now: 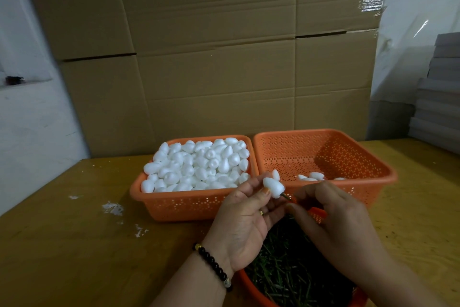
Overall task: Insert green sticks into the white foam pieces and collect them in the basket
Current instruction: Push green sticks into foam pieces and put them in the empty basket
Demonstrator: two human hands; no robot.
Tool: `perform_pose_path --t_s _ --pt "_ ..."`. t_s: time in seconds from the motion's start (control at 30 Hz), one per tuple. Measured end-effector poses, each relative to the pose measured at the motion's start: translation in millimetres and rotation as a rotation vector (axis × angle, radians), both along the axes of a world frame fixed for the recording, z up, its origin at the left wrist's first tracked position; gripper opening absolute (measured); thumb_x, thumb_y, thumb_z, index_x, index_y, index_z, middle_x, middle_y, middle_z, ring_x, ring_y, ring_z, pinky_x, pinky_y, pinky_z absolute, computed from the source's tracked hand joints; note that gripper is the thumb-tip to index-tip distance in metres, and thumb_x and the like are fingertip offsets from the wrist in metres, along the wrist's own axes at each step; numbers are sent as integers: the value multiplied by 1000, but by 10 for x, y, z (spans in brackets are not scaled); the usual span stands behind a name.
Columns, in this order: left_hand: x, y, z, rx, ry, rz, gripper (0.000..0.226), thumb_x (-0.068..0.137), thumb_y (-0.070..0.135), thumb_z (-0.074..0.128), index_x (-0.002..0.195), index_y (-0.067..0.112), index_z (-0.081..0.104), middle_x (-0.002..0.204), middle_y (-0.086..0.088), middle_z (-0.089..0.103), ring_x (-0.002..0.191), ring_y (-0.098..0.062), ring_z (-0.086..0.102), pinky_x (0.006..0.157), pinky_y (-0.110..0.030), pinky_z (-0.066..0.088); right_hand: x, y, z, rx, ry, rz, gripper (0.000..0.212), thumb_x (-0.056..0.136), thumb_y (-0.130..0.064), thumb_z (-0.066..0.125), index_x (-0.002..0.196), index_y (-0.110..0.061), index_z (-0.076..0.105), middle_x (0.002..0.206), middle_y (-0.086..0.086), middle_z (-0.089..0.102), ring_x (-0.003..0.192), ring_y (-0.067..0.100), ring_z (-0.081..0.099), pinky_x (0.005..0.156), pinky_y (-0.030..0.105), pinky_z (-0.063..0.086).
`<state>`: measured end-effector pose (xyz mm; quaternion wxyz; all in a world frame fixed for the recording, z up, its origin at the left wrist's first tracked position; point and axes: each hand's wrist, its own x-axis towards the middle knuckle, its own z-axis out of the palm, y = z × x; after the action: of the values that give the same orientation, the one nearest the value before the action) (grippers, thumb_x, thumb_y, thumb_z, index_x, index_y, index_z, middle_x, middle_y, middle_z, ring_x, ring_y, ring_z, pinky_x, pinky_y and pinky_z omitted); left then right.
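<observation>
Nearest: round tub point(251, 284) full of loose green sticks point(286, 267), partly under both wrists.

Above it, hands close together, nearly touching. Left hand point(242, 222), beaded bracelet point(214, 265) on the wrist, pinching a white foam piece point(273, 186) between thumb and fingertips. Right hand point(331, 217) pinching one green stick point(286, 196) near its tip, fingers curled round it.

Stick end already at or just inside the foam's lower right end; depth not visible.

To do well: keep the stick in line with the foam's long axis, push straight, no sideways lever or the foam tears. Grip close to the entry point so the thin stick doesn't bow. Foam squashes easily, so light pinch only.

Orientation: foam long axis running upper-left to lower-right, rounded end toward the baskets, stick end toward the right hand.

Behind: left basket point(174, 203) heaped with bare foam pieces point(199, 164). Right basket point(368, 177) touching it, holding only a few finished pieces point(316, 176). Early in the batch, probably. Cardboard boxes point(211, 57) at the back.
</observation>
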<state>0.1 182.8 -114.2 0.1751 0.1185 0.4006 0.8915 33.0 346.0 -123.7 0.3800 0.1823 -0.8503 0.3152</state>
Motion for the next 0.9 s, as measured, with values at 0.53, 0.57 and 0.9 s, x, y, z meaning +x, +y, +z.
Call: perform_pose_path --t_s 0.53,0.57,0.9 --pt "-15 2 -11 -49 13 -1 31 81 3 61 113 3 61 106 -17 67 91 -21 65 79 -32 56 -45 -18 -6 -30 -8 9 8 81 -10 73 83 -14 66 78 -14 60 70 -3 55 61 7 40" --pt "-17 1 -9 -47 9 -4 30 82 3 61 112 3 61 107 -17 66 91 -21 65 79 -32 56 -47 -20 -5 -25 -2 15 6 83 -11 72 84 -14 66 78 -15 58 70 -5 54 61 5 38" --pt "-15 8 1 -31 -8 -1 31 81 2 61 113 2 61 107 -18 66 91 -20 65 78 -31 56 -47 -46 14 0 12 24 6 88 -18 64 84 -15 64 78 -16 56 72 -1 54 63 3 37"
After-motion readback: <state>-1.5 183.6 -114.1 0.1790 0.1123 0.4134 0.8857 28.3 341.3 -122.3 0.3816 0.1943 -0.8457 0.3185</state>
